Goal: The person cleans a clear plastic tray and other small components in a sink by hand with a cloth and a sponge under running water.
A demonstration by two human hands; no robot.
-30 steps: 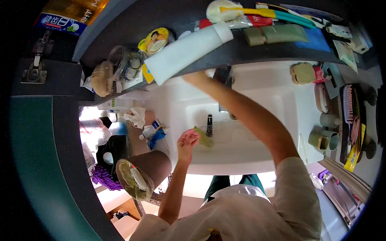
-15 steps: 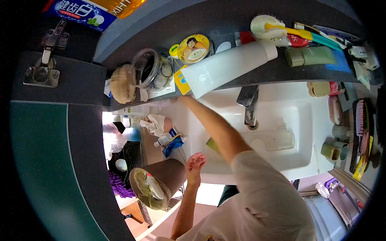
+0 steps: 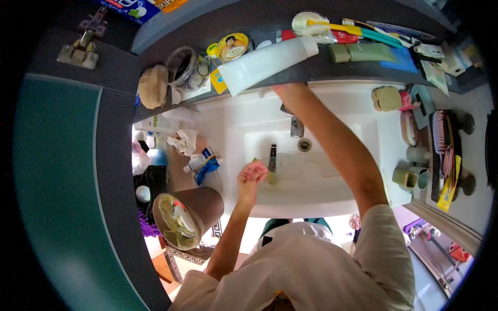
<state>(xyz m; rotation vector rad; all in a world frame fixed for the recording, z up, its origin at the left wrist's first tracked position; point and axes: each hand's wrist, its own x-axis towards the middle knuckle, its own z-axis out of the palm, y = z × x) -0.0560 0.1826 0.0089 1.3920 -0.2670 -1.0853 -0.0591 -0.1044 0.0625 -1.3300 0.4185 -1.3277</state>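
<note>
My right hand (image 3: 293,97) is at the faucet (image 3: 296,127), beneath the shelf edge. It covers part of the faucet's upper end, and its fingers are blurred and partly hidden. Over the front left of the white sink (image 3: 358,194), my left hand (image 3: 252,176) is held palm up with its fingers curled in; I see nothing in it. Just beyond it in the basin stands or lies a slim dark object (image 3: 273,157), its kind unclear. A greenish thing (image 3: 272,178) shows beside the left hand, partly covered by it. A clear flat shape (image 3: 306,165) lies near the drain (image 3: 304,145).
A dark shelf (image 3: 264,83) crosses above the sink, bearing a large white tube (image 3: 270,62), a clear jar (image 3: 184,67) and toothbrushes (image 3: 358,31). Left of the sink is a tilted bin (image 3: 202,207). Cups (image 3: 417,179) and a hairbrush (image 3: 441,135) line the right side.
My right hand has moved rightward from the left part of the shelf edge to the faucet. My left hand is now over the sink. The slim dark object has come into view as the head view shifted.
</note>
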